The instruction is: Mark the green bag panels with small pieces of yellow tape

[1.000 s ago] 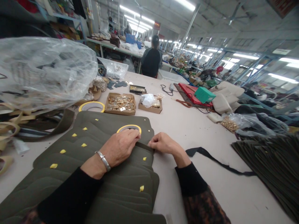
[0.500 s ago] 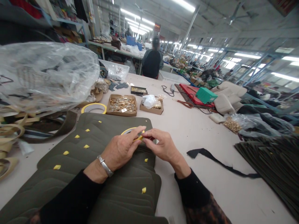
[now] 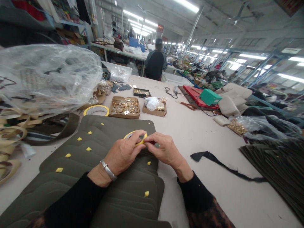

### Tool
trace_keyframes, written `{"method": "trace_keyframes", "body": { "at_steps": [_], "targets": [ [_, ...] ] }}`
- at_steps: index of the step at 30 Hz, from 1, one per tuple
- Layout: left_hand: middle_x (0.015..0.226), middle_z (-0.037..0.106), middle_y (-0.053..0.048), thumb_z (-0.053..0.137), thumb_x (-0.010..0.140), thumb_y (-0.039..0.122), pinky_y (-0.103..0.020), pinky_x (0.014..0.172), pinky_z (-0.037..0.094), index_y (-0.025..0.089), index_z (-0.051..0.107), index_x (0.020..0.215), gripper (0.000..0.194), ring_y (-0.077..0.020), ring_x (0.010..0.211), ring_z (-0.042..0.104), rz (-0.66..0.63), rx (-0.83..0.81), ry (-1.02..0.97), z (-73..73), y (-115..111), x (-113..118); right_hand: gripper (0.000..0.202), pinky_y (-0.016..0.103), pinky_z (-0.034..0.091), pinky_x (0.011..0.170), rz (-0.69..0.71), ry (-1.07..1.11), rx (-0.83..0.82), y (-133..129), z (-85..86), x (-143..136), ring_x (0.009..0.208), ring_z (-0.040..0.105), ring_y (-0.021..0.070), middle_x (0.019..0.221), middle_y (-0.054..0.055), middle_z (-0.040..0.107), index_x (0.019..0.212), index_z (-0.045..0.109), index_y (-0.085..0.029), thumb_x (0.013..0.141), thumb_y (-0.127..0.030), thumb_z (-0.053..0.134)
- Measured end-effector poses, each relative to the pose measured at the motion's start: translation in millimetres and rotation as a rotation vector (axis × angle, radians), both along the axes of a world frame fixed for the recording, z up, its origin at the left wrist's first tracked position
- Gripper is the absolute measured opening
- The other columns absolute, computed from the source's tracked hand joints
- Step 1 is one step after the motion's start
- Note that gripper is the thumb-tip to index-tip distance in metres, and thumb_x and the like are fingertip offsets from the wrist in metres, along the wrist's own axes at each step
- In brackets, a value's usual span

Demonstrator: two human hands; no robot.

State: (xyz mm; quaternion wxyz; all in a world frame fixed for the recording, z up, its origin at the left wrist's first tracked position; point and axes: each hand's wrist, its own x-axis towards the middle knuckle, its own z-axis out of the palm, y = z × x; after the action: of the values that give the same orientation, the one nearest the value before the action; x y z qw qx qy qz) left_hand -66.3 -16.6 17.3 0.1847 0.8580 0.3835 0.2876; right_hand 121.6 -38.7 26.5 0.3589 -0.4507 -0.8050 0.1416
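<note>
Between the hands: a yellow-rimmed roll [image 3: 140, 143] of tape, tilted, its lower right rim at the fingertips of both hands and just above the panels.
Left hand [image 3: 124, 152]: half closed, thumb below and fingers above, gripping the roll; part of the ring shows past the knuckles.
Right hand [image 3: 163, 148]: thumb and forefinger drawn together in a pinch at the roll's right edge, other fingers curled; whether the tape's loose end lies between them is too small to tell.
Left wrist: a silver bangle [image 3: 108, 170], just above a black cuff.
Under the hands: overlapping olive panels [image 3: 128, 198], spread toward the body and to the left.
Yellow bits [image 3: 88, 149]: on the panels, most to the left of the left hand, two nearer, below the right hand.
Beyond the left hand: a second roll [image 3: 96, 107] lying flat and, beside it, a carton [image 3: 124, 116] of metal pieces.
Beyond the right hand: a smaller carton [image 3: 152, 112] with a white wad, then a black tray [image 3: 142, 92].
Right of the right hand: a black strip [image 3: 220, 164] on the pale table [image 3: 182, 136], reaching toward a dark stack [image 3: 277, 167].
Far left of the left hand: a big clear bag [image 3: 54, 76].
Well past both hands: a person [image 3: 154, 65] in dark clothes.
</note>
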Motion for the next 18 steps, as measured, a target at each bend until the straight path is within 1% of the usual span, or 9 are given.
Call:
{"method": "trace_keyframes", "body": {
  "at_steps": [3, 5, 7, 10, 13, 16, 18],
  "targets": [
    [0.098, 0.073, -0.001, 0.047, 0.091, 0.026, -0.027, 0.072, 0.052, 0.022, 0.047, 0.12, 0.029, -0.0183, 0.084, 0.07, 0.008, 0.05, 0.021, -0.1, 0, 0, 0.012, 0.024, 0.047, 0.069, -0.008, -0.007, 0.019, 0, -1.3, -1, 0.07, 0.062, 0.0132, 0.078, 0.003, 0.069, 0.084, 0.066, -0.019, 0.083, -0.013, 0.055],
    [0.105, 0.071, -0.002, 0.044, 0.093, 0.026, -0.027, 0.074, 0.051, 0.023, 0.05, 0.115, 0.023, -0.0175, 0.087, 0.069, -0.012, 0.091, 0.012, 0.4, 0, 0, 0.011, 0.024, 0.047, 0.067, -0.03, -0.016, 0.042, 0, -3.0, -2, 0.069, 0.061, 0.013, 0.077, 0.003, 0.068, 0.083, 0.064, -0.019, 0.083, -0.014, 0.055],
    [0.107, 0.069, -0.002, 0.041, 0.095, 0.025, -0.026, 0.075, 0.05, 0.023, 0.053, 0.109, 0.019, -0.0163, 0.088, 0.068, -0.045, 0.097, 0.005, 1.7, 0, 0, 0.01, 0.024, 0.047, 0.069, -0.049, -0.042, 0.079, 0, -5.2, -3, 0.071, 0.061, 0.014, 0.079, 0.004, 0.067, 0.082, 0.063, -0.019, 0.082, -0.013, 0.054],
    [0.096, 0.069, -0.001, 0.041, 0.095, 0.023, -0.025, 0.071, 0.047, 0.022, 0.055, 0.1, 0.016, -0.0151, 0.081, 0.067, -0.044, 0.058, 0.018, 4.2, -1, 0, 0.011, 0.026, 0.048, 0.072, -0.057, -0.094, 0.152, 1, -8.5, -4, 0.076, 0.062, 0.016, 0.079, 0.006, 0.067, 0.081, 0.061, -0.018, 0.082, -0.012, 0.052],
    [0.084, 0.067, 0.001, 0.043, 0.094, 0.023, -0.024, 0.066, 0.044, 0.022, 0.056, 0.091, 0.013, -0.0143, 0.073, 0.064, -0.009, 0.05, 0.01, 5.8, -1, 1, 0.013, 0.024, 0.048, 0.067, -0.105, -0.101, 0.195, 0, -9.8, -6, 0.069, 0.062, 0.0148, 0.074, 0.004, 0.067, 0.079, 0.062, -0.019, 0.081, -0.013, 0.051],
    [0.077, 0.063, 0.001, 0.044, 0.093, 0.021, -0.024, 0.062, 0.041, 0.021, 0.053, 0.083, 0.014, -0.014, 0.069, 0.061, 0.001, 0.096, 0.006, 6.6, 0, 3, 0.013, 0.023, 0.046, 0.061, -0.198, -0.041, 0.148, -3, -8.1, -12, 0.061, 0.061, 0.0131, 0.067, 0.002, 0.066, 0.075, 0.065, -0.019, 0.077, -0.014, 0.053],
    [0.074, 0.062, 0.0, 0.043, 0.093, 0.019, -0.025, 0.062, 0.041, 0.02, 0.052, 0.079, 0.017, -0.0143, 0.067, 0.059, 0.025, 0.161, 0.017, 7.2, -1, 6, 0.011, 0.022, 0.047, 0.058, -0.261, 0.08, 0.027, -3, -6.8, -17, 0.057, 0.06, 0.0122, 0.065, 0.001, 0.067, 0.073, 0.066, -0.019, 0.074, -0.016, 0.055]
  ]
}}
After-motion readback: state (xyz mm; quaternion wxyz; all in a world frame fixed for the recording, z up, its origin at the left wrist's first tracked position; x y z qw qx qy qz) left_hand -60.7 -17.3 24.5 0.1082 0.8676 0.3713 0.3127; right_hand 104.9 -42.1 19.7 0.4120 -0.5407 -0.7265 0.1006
